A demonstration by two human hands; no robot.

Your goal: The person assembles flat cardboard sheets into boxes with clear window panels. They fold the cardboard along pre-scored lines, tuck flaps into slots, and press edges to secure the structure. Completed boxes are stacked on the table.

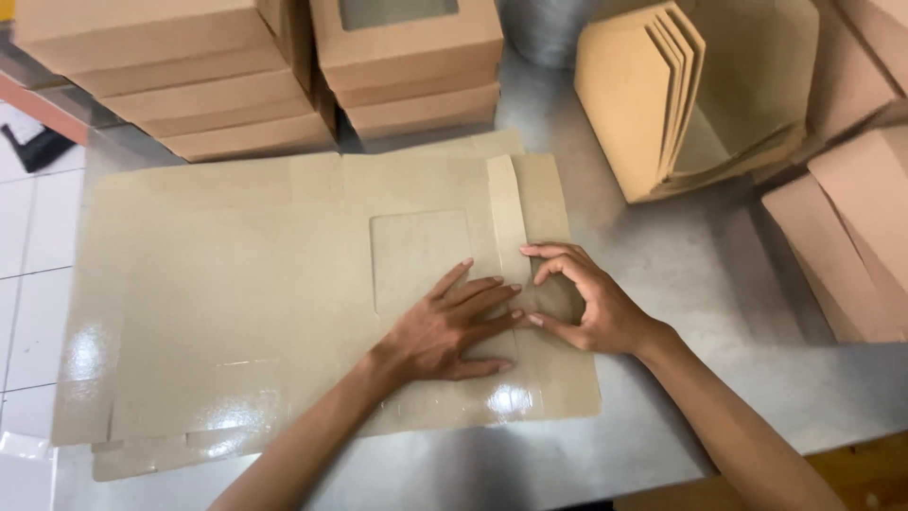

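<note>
A flat, unfolded brown cardboard box blank [227, 284] with a clear window panel [416, 255] lies on a grey metal table [700, 274]. My left hand [449, 326] rests flat on the blank just below the window, fingers spread and pointing right. My right hand [586, 303] sits at the blank's right side, fingers curled on a narrow raised flap [508, 218] along the fold line. The fingertips of both hands nearly meet. Neither hand lifts the blank off the table.
Stacks of assembled brown window boxes [407, 66] and flat ones [189, 85] stand along the table's back. A bundle of folded blanks [653, 95] leans at the back right, more cardboard [851, 237] lies at the right. White floor tiles [28, 284] show at the left.
</note>
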